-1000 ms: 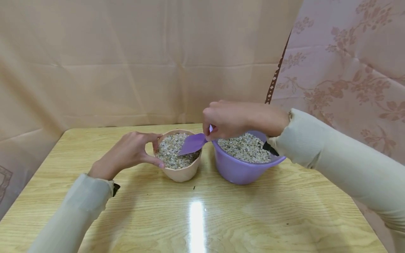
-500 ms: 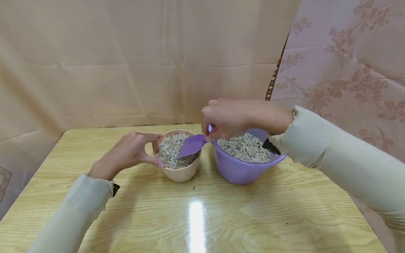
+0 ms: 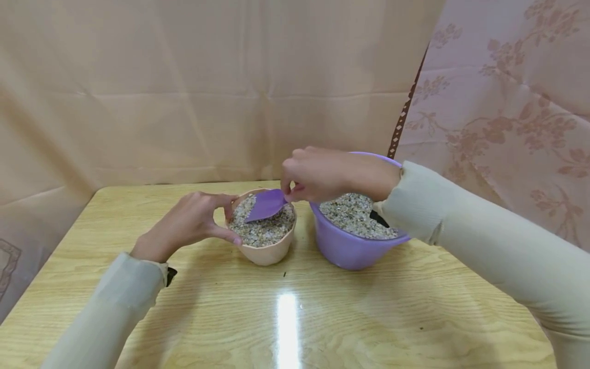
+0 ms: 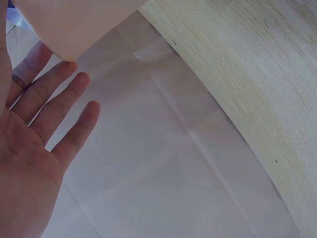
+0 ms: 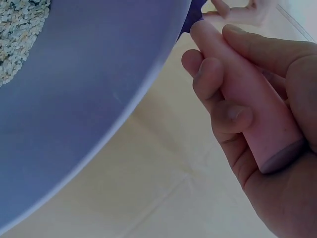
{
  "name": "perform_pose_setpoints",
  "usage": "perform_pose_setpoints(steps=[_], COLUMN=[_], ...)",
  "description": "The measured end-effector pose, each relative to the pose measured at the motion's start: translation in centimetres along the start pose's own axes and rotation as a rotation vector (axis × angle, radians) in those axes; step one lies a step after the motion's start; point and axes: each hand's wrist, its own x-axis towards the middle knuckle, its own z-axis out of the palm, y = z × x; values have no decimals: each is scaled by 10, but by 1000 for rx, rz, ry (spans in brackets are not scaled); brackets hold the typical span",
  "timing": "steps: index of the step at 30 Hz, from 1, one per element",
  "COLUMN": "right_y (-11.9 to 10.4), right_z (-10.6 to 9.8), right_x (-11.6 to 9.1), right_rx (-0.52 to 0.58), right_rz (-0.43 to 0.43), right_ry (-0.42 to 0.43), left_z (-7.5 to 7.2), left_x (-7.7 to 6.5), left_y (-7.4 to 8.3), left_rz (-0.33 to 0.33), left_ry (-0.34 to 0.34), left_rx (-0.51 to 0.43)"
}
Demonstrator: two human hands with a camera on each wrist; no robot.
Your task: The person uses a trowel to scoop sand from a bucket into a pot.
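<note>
My right hand (image 3: 322, 174) grips a small trowel by its pink handle (image 5: 252, 99), the fingers curled round it in the right wrist view. The trowel's purple blade (image 3: 267, 205) lies tilted over the coarse pale grit (image 3: 262, 233) filling a peach plant pot (image 3: 272, 253). My left hand (image 3: 191, 220) holds that pot from its left side, thumb at the near rim and index finger toward the far rim. In the left wrist view, its other fingers spread beside the pot's wall (image 4: 84, 25). Part of the far rim is hidden by the blade.
A purple basin (image 3: 343, 251) with more grit (image 3: 355, 218) stands just right of the pot, partly under my right forearm. Both sit on a wooden table (image 3: 369, 318). A beige curtain (image 3: 184, 102) hangs behind, and a flowered cloth (image 3: 507, 102) at the right.
My right hand has shifted left with the trowel, and its blade now reaches farther left and back over the pot. The left hand stays in place on the pot.
</note>
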Motion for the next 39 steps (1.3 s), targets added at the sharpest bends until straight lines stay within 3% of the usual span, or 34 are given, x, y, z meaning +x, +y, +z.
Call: perform_pose_setpoints(steps=[9,18,24,29,39], right_y=[1,-6,-6,-10,-17], right_z=[-7,-16,-11,-2,8], right_x=[-2,-10,-11,-2,3], right_rx=[-31,-30,21,36,78], right_rz=[88,94,-6,-16,0], right_ry=[-42,-108,-15,63,16], left_z=[0,-4,-4,-2,-2], left_x=[2,1,1,0,2], left_y=[1,2,1,0,-1], left_rz=[12,0,12,26,28], left_ry=[3,-9,-1,5,10], left_rx=[-3,-5,-1,-10,10])
